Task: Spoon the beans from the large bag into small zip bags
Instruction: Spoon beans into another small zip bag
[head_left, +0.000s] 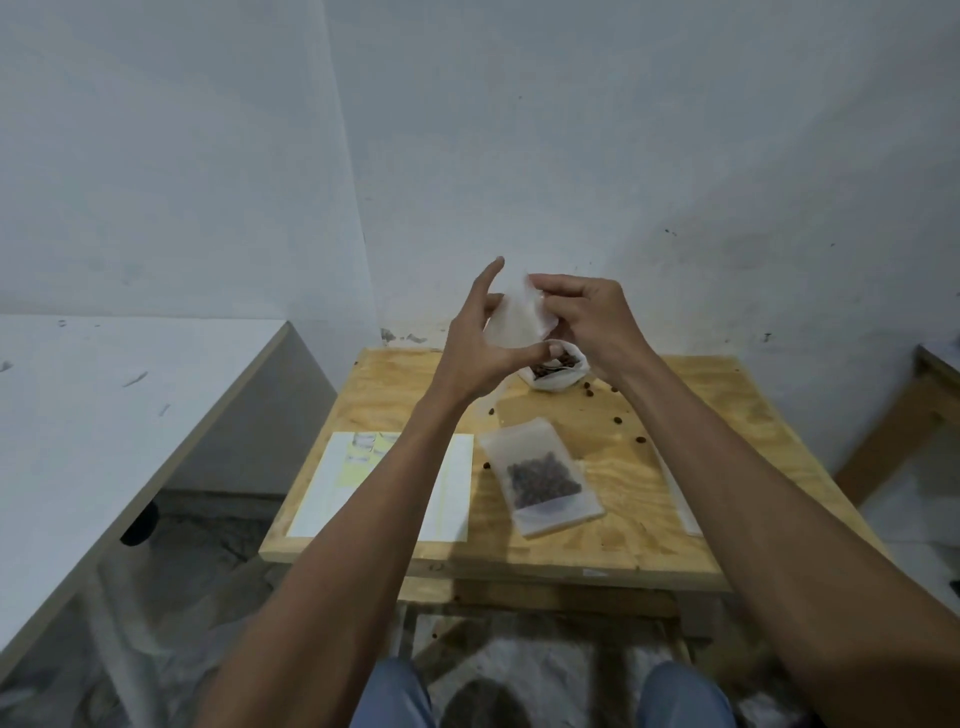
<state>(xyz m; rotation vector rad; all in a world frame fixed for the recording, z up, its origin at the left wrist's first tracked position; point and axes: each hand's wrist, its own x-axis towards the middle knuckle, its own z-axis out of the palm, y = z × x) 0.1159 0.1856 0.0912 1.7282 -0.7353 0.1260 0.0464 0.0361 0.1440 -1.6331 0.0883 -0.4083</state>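
Nearest, on the plywood table (649, 551), a filled small zip bag (543, 480) lies flat w/ beans inside, white sheets (332, 488) to its left & loose beans (618, 420) scattered beyond it. Above the table, both hands hold an empty small zip bag (514, 317) up in the air: left hand (480, 345) w/ thumb at its bottom edge & fingers spread upward, right hand (592, 319) pinching its top corner. Behind them at the table's far edge sits the large bag (556, 371), mouth open, beans visible inside.
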